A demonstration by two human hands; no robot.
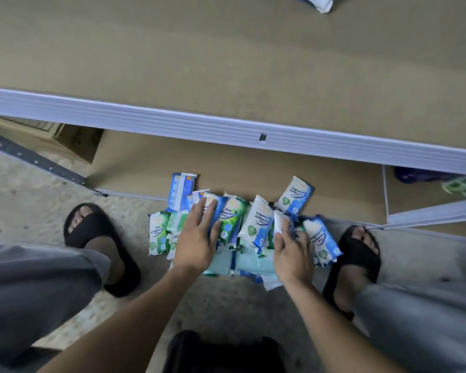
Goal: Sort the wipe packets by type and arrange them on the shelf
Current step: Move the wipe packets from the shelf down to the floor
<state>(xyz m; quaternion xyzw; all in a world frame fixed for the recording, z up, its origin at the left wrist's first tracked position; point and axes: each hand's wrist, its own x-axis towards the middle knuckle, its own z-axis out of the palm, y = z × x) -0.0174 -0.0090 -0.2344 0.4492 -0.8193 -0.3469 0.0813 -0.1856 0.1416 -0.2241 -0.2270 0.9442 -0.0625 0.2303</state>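
Our left hand (197, 238) lies flat, its fingers spread and nearly straight, the fingertips resting on a blue-and-white packet (219, 209) that lies just beside a green pine packet (233, 217). Our right hand (291, 249) is curled, thumb and fingers pinching the near end of a white-topped packet (279, 220). We see both of these packets as part of a loose pile of wipe packets (258, 224) that straddles the front edge of the lower shelf (253, 168) and spills onto the floor (24, 197) between our two black sandals (100, 238). The packets are small soft pouches of two kinds: blue and white ones printed "Fragrance Antibacterial Wipes", and green and white ones printed "Pine Antibacterial Wipes". They overlap at mixed angles, and some lie face down. One more blue-and-white pouch (315, 2) sits apart on the upper shelf (226, 63), at the far top edge of our view.
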